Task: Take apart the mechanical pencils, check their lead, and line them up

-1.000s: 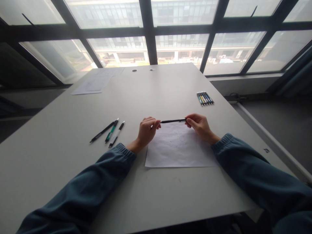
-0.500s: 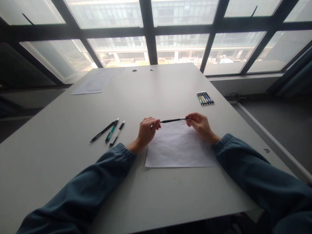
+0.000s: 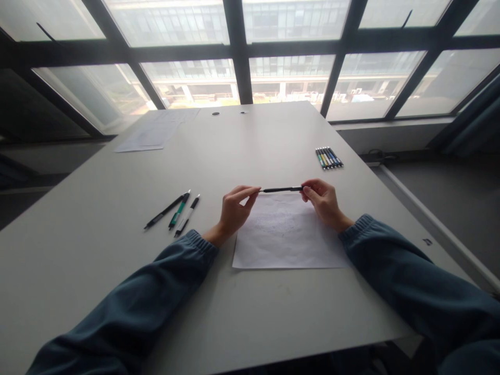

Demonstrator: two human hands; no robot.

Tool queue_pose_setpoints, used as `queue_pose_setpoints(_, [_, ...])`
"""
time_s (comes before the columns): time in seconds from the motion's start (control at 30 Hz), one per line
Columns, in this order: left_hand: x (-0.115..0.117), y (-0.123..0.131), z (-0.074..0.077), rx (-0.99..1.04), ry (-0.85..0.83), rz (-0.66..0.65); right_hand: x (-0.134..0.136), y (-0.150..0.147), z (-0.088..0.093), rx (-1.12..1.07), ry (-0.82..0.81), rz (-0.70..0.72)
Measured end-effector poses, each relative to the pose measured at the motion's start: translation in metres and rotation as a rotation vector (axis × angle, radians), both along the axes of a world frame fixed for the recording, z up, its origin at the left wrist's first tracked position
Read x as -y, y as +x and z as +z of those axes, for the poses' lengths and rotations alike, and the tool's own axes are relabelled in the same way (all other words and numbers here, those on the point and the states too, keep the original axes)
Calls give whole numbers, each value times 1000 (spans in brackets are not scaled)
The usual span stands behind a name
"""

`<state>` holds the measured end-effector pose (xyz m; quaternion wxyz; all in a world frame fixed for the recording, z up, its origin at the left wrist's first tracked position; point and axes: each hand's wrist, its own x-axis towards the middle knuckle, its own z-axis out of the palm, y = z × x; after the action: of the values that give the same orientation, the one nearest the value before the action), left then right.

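Observation:
A black pen [image 3: 282, 189] is held nearly level above the far edge of a white sheet of paper [image 3: 289, 245]. My left hand [image 3: 237, 205] pinches its silvery tip between thumb and straightened fingers. At the other end, my right hand [image 3: 322, 200] grips the pen between thumb and curled fingers. Faint marks show on the paper. To the left of my left hand lie a black pen [image 3: 166, 210], a green pen [image 3: 179, 210] and a white-and-black pen [image 3: 187, 215].
Several pens [image 3: 329, 158] lie in a neat row at the right of the white table [image 3: 250, 146]. More paper sheets [image 3: 144, 133] rest at the far left. Two round holes sit near the table's far edge, with windows behind it.
My left hand's fingers have straightened from a curled grip, and their pinch is now at the pen's very tip. The pen has shifted slightly right and turned about its length.

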<state>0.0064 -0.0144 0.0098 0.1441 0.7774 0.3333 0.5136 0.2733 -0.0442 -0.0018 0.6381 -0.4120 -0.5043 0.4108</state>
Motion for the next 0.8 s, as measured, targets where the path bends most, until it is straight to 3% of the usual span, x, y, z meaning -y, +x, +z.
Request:
queue_pose_setpoints(0.23, [2, 1, 4, -30, 15, -73, 1, -1, 2, 37, 15, -10])
queue_pose_setpoints(0.5, [-2, -1, 3, -49, 8, 38, 3, -2, 7, 91, 14, 16])
queue_pose_setpoints(0.8, [-3, -2, 6, -23, 31, 122, -6, 5, -5, -10, 49, -102])
